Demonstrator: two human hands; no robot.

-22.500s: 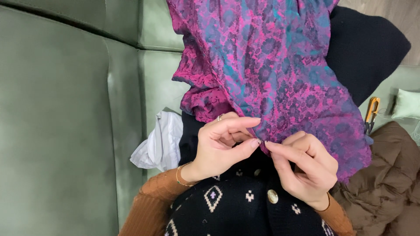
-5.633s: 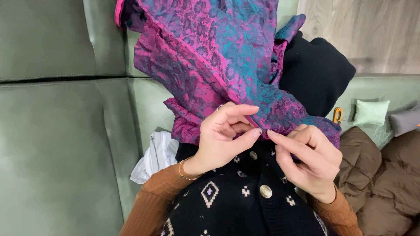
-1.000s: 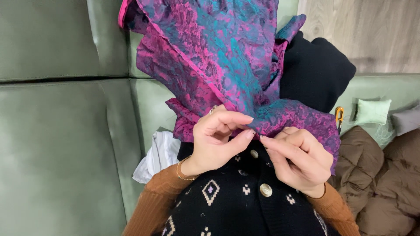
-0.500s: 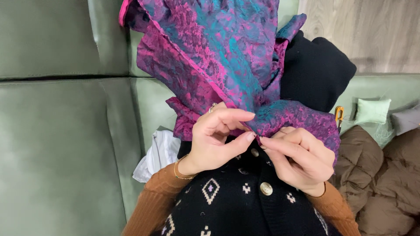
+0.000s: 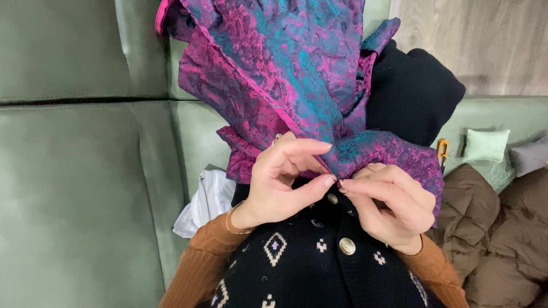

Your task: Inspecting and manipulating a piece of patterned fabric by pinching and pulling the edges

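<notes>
Over the person's lap, against the black patterned cardigan (image 5: 297,268), hangs the magenta and teal brocade fabric (image 5: 285,74), its lower edge gathered where the two hands meet. The left hand (image 5: 279,185) pinches that edge between thumb and forefinger, wrist bent inward, the other fingers arched above. The right hand (image 5: 391,205) curls toward it, fingertips closed on something too small to make out, perhaps a needle. If so, a slip of the left pinch would likely let the slippery cloth slide and bring the point against a fingertip. A white cloth (image 5: 205,199) lies beside the left forearm on the green sofa (image 5: 80,188); a brown padded jacket (image 5: 502,239) sits right.
</notes>
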